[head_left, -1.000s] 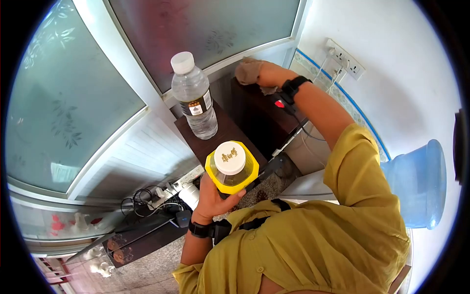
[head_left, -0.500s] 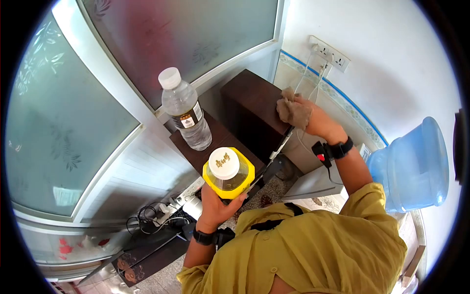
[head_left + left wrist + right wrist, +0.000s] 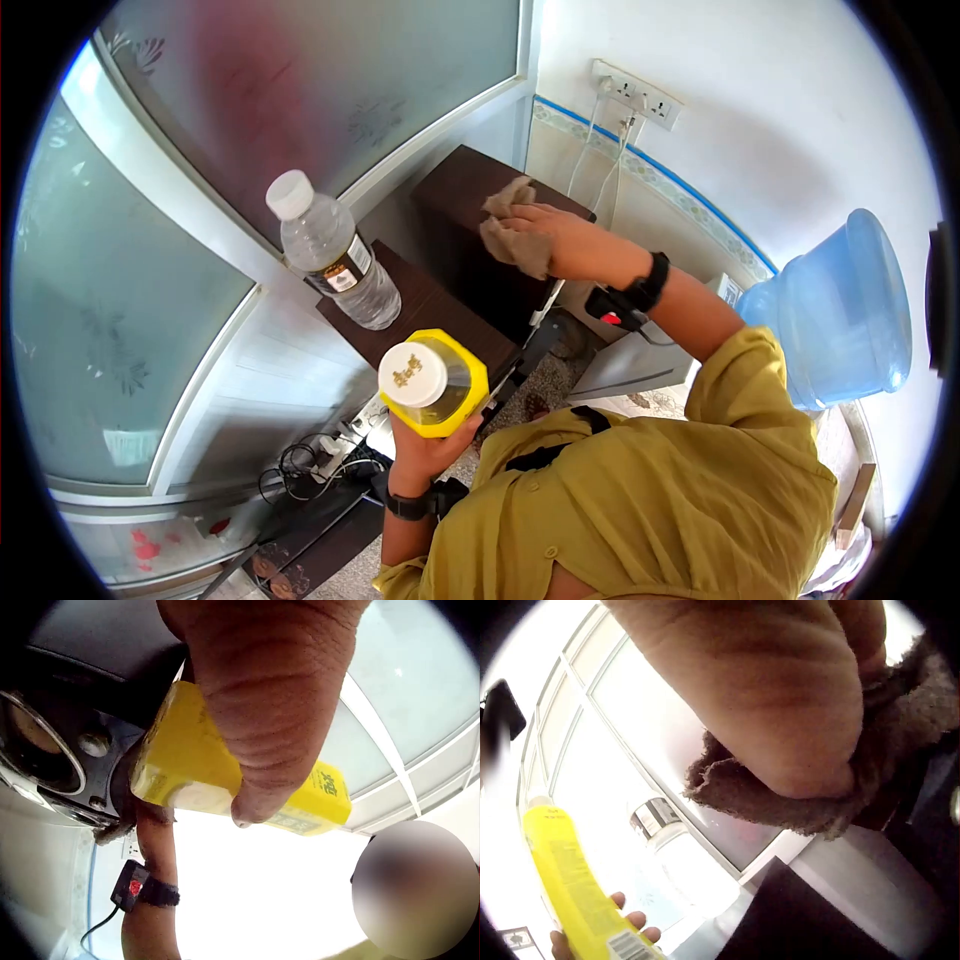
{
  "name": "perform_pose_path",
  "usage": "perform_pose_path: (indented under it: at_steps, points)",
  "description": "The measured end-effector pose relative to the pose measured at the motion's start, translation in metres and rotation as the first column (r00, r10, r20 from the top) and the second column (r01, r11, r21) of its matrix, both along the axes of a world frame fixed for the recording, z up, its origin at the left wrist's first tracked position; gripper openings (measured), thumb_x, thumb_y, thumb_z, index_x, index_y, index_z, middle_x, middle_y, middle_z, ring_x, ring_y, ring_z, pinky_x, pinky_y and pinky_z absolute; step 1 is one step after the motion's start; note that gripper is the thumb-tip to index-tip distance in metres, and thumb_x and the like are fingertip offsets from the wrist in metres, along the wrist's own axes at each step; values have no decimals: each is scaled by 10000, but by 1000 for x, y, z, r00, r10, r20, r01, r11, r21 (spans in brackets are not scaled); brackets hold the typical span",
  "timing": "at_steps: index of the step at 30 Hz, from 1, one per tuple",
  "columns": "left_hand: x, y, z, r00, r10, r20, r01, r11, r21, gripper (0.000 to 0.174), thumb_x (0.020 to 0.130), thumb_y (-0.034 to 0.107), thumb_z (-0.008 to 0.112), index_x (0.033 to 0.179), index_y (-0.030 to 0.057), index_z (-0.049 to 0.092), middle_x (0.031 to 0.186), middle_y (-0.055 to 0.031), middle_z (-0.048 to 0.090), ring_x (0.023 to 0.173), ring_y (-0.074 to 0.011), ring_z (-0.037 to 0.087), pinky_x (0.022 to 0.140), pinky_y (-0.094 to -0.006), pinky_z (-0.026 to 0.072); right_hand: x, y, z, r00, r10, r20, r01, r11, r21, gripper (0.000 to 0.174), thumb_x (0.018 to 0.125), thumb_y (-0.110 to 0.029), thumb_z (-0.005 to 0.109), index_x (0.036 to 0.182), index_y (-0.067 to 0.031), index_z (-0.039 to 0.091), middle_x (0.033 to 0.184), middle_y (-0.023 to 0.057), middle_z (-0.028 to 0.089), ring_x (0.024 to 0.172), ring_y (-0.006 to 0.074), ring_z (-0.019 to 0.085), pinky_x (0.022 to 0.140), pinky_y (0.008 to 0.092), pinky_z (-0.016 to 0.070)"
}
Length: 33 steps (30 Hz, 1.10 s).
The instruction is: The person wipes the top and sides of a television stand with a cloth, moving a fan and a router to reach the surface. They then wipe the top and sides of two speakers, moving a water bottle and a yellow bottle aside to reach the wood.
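Observation:
My left hand point(image 3: 428, 452) grips a yellow bottle point(image 3: 460, 388) with a white cap, held in front of a dark brown surface point(image 3: 420, 285). In the left wrist view the thumb lies across the yellow bottle point(image 3: 202, 754). My right hand point(image 3: 570, 245) holds a crumpled brown cloth point(image 3: 518, 247) over the top of a dark brown box point(image 3: 450, 190); in the right wrist view the brown cloth point(image 3: 780, 806) lies under the palm. A large clear water bottle point(image 3: 335, 255) with a white cap stands upright on the lower brown surface.
Frosted glass panels point(image 3: 130, 290) stand at the left. A wall socket strip point(image 3: 640, 95) with plugged cables is behind the box. A blue water jug point(image 3: 835, 310) is at the right. Tangled cables point(image 3: 300, 470) lie lower left. Speakers point(image 3: 45, 742) show in the left wrist view.
My right hand with the cloth first came toward me from the box's far end, then moved left across its top. The yellow bottle has tilted and shifted left in the head view.

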<state>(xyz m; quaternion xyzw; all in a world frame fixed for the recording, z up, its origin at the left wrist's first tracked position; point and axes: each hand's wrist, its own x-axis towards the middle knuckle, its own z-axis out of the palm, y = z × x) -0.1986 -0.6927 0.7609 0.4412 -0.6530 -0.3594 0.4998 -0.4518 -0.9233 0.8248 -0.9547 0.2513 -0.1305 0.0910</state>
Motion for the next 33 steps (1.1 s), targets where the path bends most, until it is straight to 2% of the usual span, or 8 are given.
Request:
perform_pose_path:
  at_steps: [2,3,7,14,17,18,22,33]
  points:
    - [0,2,-6,999,10,-41,-8,999,45,720,802,98,733,1413,4,364,1447,-165,428,1220,-247,509,995,-382,452,11,-26,-16,996,88,30,-85,993,-77,533,764,-106,632,1276,-45,495,1226,157,552,1215,327,480,1034,399,389]
    - [-6,2,-3,979,124,-161,-110,989,98,687,718,172,832,1284,-12,487,1204,-120,622,1094,-216,609,956,-358,473,17,-38,-23,988,136,72,-127,985,-119,482,763,-116,642,1227,-62,521,1194,154,555,1167,334,511,1002,400,410]
    - [-5,-2,-1,978,34,-205,-22,998,61,807,746,117,802,1402,3,347,1408,-169,465,1236,-257,508,1027,-379,426,40,-77,-32,967,186,176,-175,982,-72,417,757,-118,648,1163,-82,557,1160,153,564,1113,339,547,962,395,430]
    - [-12,-1,12,958,-4,-285,25,997,71,777,771,86,778,1417,45,348,1461,-152,400,1242,-253,491,1023,-397,437,79,-130,-13,985,-85,-151,109,982,157,328,775,-52,587,1102,-42,562,1068,191,617,995,381,605,859,432,479]
    - [-15,0,16,958,14,-287,11,996,87,771,787,115,772,1422,49,340,1451,-143,403,1235,-252,492,1011,-400,448,78,-141,-14,993,-113,-33,117,978,175,242,738,-47,601,972,-2,643,974,208,662,938,385,632,803,432,498]
    - [-15,0,17,957,22,-289,5,996,92,772,791,123,771,1425,49,337,1448,-142,406,1233,-252,492,1009,-400,449,77,-139,-11,992,-129,-7,128,976,178,200,727,-52,606,899,23,678,942,215,676,923,385,639,783,435,503]
    - [-15,-1,16,968,32,-250,-13,997,78,790,796,155,777,1436,47,325,1447,-151,405,1240,-260,487,1013,-400,442,50,-120,-7,985,-154,-83,167,967,190,337,778,-109,646,1110,-79,605,1042,184,649,1025,380,600,880,435,471]
    - [-14,-2,14,974,66,-219,-43,993,110,898,808,215,765,1477,-4,208,1451,-206,410,1325,-292,423,1085,-423,369,-36,12,-17,935,-262,240,244,964,102,442,695,-9,646,1131,-60,594,1138,135,591,1103,372,539,941,427,449]
